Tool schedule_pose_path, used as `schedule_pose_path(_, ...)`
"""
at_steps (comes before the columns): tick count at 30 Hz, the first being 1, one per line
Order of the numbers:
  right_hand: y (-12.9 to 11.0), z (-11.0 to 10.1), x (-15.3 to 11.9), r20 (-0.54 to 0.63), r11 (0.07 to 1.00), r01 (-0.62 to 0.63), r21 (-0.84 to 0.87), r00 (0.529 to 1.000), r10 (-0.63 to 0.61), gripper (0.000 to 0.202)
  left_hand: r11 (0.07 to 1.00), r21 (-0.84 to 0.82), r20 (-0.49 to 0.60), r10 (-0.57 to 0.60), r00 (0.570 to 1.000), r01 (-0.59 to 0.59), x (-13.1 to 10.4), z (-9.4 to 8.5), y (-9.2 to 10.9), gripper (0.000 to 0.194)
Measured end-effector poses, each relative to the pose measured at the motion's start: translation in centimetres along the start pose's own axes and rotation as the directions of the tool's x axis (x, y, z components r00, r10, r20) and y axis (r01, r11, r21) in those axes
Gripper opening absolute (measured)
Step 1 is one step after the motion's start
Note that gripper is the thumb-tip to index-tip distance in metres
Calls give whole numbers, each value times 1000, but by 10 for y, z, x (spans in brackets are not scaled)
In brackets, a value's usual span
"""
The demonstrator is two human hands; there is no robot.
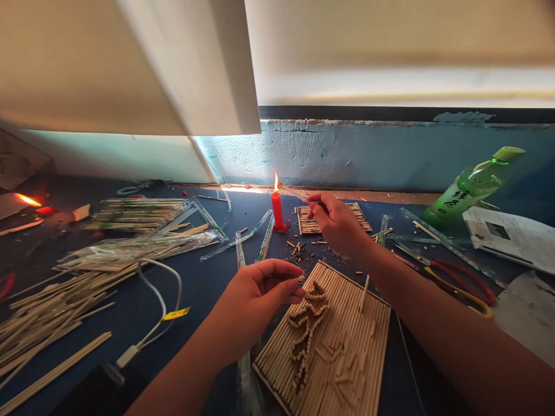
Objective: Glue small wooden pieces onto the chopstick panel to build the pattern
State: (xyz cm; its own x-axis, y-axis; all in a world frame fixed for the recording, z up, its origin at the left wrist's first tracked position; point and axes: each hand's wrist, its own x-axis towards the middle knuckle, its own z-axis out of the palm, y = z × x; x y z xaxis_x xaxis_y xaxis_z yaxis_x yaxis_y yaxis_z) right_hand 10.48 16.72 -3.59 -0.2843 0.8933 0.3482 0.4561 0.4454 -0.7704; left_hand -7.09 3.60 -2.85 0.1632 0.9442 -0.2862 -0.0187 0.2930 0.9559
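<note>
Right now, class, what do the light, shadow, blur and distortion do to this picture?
Head view: backlight brightens the blue wall beside the pale sheet's lower edge; the flame on the red candle is a bright spot; deep shadow lies beneath the right forearm; the far-left flame looks smeared; the green bottle leans outward, probably wide-lens stretch.

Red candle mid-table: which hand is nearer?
Right. Right hand is just right of the candle, thin stick held toward the flame; left hand is nearer the camera, by the larger panel.
</note>
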Motion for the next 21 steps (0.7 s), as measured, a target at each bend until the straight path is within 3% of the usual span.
schedule_pose_path(9, 0, 1, 0, -1, 1000, 20, 22, 1000, -20, 25, 998, -45, -55, 46, 997, -48, 3, 0, 3, 15)
schedule_pose_path(14, 1, 2, 0, 0, 1000, 21, 24, 1000, -21, 25, 997, -62, -30, 33, 999, -35, 3, 0, 2, 17)
schedule_pose_path(21, 3, 2, -1, -5, 1000, 19, 8, 1000, -19, 24, 960, -280, 11, -18, 1000, 21, 6, -1, -3, 16)
